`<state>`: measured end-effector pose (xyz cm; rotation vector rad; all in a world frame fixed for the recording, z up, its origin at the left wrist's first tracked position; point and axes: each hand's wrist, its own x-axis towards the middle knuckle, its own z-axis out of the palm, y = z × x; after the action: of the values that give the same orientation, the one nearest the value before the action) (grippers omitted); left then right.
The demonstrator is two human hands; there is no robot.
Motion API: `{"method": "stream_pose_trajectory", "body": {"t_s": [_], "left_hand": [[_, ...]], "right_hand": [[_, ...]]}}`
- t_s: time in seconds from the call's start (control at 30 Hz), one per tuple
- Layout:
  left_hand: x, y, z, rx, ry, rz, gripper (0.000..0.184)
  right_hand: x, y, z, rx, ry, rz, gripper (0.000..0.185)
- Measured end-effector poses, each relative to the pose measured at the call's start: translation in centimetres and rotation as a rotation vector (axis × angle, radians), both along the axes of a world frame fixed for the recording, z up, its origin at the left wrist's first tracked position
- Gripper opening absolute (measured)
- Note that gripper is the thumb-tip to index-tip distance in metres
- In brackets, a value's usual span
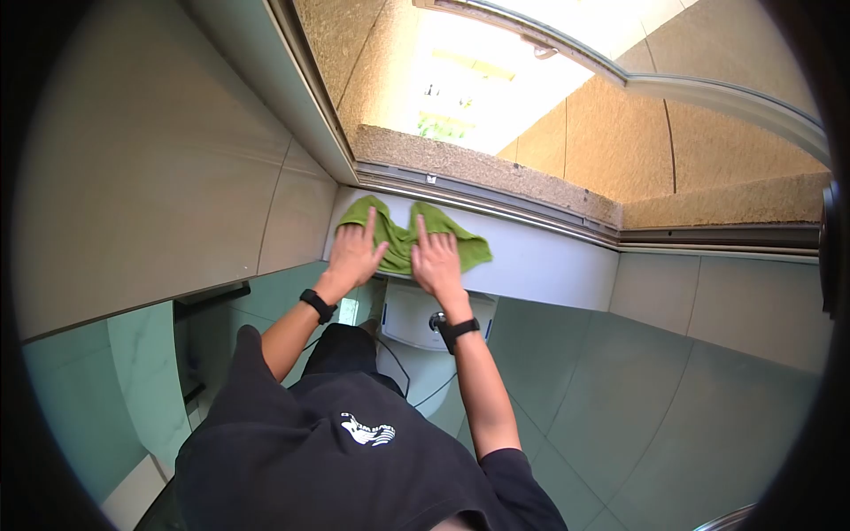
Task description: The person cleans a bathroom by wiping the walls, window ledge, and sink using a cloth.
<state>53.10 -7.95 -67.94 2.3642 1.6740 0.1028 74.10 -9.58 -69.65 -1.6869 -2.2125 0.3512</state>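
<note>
A green cloth [398, 245] lies spread on the left part of the white window sill [549, 265]. On the cloth's left part rests my left hand [356, 250], palm down, its fingers apart and the index finger stretched toward the window. My right hand [436, 257] presses flat on the cloth's right part, with the index finger pointing forward too. Both hands touch the cloth from above, without gripping it. Dark bands are on both wrists.
Beyond the sill runs the window track [496, 208], with an open glass pane [726, 88] at the upper right. A tiled wall [177, 177] stands at the left. Below the sill is a white toilet [412, 319], with thin cables beside it.
</note>
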Motion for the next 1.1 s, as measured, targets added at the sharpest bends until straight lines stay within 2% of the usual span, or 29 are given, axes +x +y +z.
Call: {"method": "stream_pose_trajectory", "body": {"t_s": [0.03,0.13,0.23,0.37,0.43,0.5,0.53,0.57,0.67,0.77,0.87,0.93,1.0,1.03,1.1], "left_hand": [[-0.7,0.0,-0.2,0.124,0.006,0.019,0.083],[0.1,-0.1,-0.4,0.049,0.048,0.052,0.08],[2.5,0.8,0.1,-0.025,0.008,-0.07,0.077],[7.9,0.5,-0.5,0.018,-0.048,-0.093,0.073],[11.3,0.0,-1.5,0.008,-0.091,-0.243,0.071],[15.1,-0.5,-1.5,-0.042,-0.167,-0.276,0.07],[17.0,-0.4,-1.8,0.022,-0.218,-0.308,0.069],[18.8,-0.5,-2.1,0.083,-0.27,-0.339,0.069],[24.0,0.1,-2.4,0.108,-0.332,-0.453,0.064],[27.2,0.4,-3.1,0.145,-0.352,-0.536,0.062],[27.2,0.1,-1.4,0.131,-0.332,-0.569,0.064],[26.7,-1.0,0.0,0.101,-0.425,-0.587,0.065],[25.9,-3.0,1.5,-0.058,-0.447,-0.626,0.052],[25.0,-4.0,2.8,-0.1,-0.479,-0.64,0.047],[22.9,-5.5,6.0,-0.312,-0.485,-0.695,0.039]], "right_hand": [[-1.1,0.4,0.2,0.039,0.022,0.044,0.066],[-1.8,0.9,0.8,-0.003,0.034,0.078,0.064],[-0.4,0.6,0.5,-0.004,0.006,0.052,0.064],[4.0,-0.6,-0.2,-0.043,-0.039,-0.096,0.064],[7.0,-1.1,-0.4,-0.123,-0.085,-0.175,0.066],[10.4,-1.8,-1.0,-0.183,-0.115,-0.263,0.068],[12.2,-2.2,-1.3,-0.1,-0.126,-0.293,0.069],[14.2,-2.6,-1.5,-0.178,-0.12,-0.35,0.069],[19.0,-4.2,-2.2,-0.152,-0.124,-0.492,0.067],[20.7,-6.1,-2.3,-0.103,-0.116,-0.562,0.063],[20.1,-7.7,-2.0,-0.077,-0.104,-0.616,0.064],[19.1,-9.0,-0.6,-0.144,0.066,-0.606,0.067],[17.2,-10.1,1.8,-0.124,0.302,-0.556,0.076],[15.6,-10.6,3.7,-0.018,0.391,-0.561,0.068],[14.6,-12.5,4.3,-0.036,0.64,-0.628,0.052]]}}
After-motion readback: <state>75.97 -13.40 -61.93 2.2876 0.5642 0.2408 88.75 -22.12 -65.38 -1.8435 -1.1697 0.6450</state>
